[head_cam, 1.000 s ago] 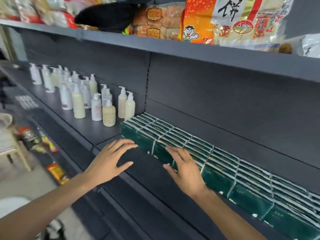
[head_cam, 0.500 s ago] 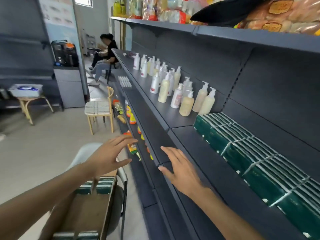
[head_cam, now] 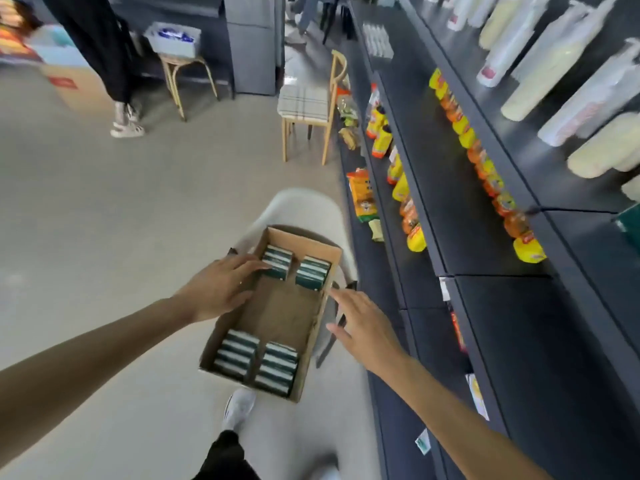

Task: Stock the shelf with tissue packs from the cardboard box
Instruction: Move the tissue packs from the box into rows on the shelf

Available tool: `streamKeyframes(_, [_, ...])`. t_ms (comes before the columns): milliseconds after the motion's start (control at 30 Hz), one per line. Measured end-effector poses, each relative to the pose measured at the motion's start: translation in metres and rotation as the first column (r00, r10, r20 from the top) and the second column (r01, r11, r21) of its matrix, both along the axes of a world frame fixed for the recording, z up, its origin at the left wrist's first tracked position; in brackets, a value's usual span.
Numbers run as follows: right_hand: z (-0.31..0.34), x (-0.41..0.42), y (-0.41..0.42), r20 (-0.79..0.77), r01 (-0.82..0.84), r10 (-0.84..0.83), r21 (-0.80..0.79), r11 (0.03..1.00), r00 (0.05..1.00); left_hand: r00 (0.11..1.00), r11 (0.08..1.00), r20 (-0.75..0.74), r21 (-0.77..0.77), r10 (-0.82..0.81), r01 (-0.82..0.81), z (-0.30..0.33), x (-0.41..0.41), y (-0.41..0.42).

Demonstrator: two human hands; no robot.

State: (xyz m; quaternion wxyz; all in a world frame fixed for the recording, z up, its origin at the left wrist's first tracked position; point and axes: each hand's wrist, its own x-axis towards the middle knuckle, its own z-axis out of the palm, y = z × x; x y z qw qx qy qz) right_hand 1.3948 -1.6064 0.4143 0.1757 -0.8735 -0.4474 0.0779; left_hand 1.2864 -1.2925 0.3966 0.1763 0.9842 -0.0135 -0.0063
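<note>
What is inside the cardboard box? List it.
Inside the box: four groups of green tissue packs, two at each end, with bare cardboard between. The left hand covers part of one far group.

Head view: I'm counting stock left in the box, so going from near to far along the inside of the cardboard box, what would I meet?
Near pair of tissue pack stacks → bare box floor → far pair of tissue pack stacks, the left hand reaching its left stack → far wall of the cardboard box.

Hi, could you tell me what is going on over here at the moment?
A person is restocking tissue packs. Both hands reach toward the cardboard box on a white chair beside the shelf. The left hand, fingers straight, touches the far-left tissue stack; the right hand is open over the box's right edge. Four stacks remain.
</note>
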Motion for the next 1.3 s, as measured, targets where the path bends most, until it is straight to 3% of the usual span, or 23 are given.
streamKeyframes(300, [-0.158,-0.012,0.096,-0.178,-0.068,0.020,-0.262,0.963,0.984,0.915,0.986,-0.370,-0.007,-0.159,0.169,-0.157,0.021,0.065])
streamKeyframes(533, [-0.292,-0.006,0.138,-0.255,-0.008,-0.107,-0.412,0.911,0.961,0.802,0.950,-0.569,0.112,-0.181,0.293,-0.290,0.028,0.074])
streamKeyframes(700, [-0.366,-0.013,0.147,-0.311,-0.004,-0.183,-0.517,0.856,0.933,0.742,0.842,-0.637,0.269,-0.208,0.467,-0.365,0.020,0.068])
streamKeyframes(967, [-0.421,-0.034,0.142,-0.289,-0.031,-0.178,-0.596,0.802,0.940,0.628,0.796,-0.771,0.312,-0.106,0.519,-0.406,0.031,0.043])
streamKeyframes(1300, [-0.439,-0.026,0.147,-0.238,0.061,-0.247,-0.592,0.804,0.939,0.641,0.823,-0.763,0.310,-0.084,0.476,-0.417,0.037,0.039])
